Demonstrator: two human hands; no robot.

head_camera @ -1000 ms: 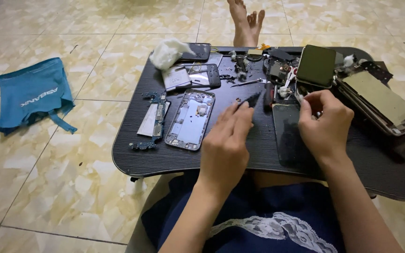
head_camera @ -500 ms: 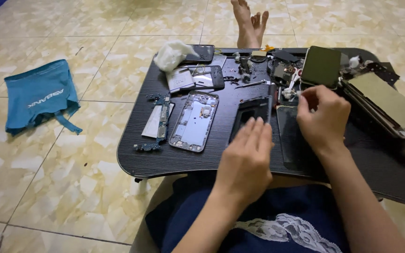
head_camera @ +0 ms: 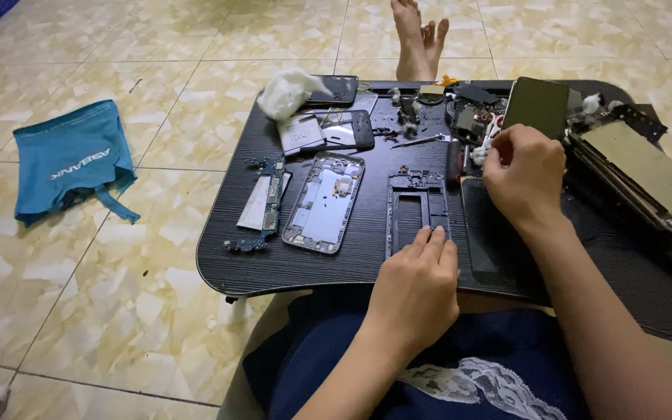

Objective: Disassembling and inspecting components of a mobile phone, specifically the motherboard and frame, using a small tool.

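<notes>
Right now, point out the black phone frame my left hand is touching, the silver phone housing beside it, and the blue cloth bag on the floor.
black phone frame (head_camera: 418,204): head view, on its upper crossbar.
silver phone housing (head_camera: 325,202): head view, middle of its inner plate.
blue cloth bag (head_camera: 71,159): head view, centre of the fabric.

A low black table (head_camera: 289,264) is set on a tiled floor (head_camera: 118,311). On it are laid an opened phone housing (head_camera: 324,202), a black frame (head_camera: 418,211), a circuit board (head_camera: 266,206) and white tissue (head_camera: 285,89). A blue bag (head_camera: 71,159) is left on the floor.
</notes>
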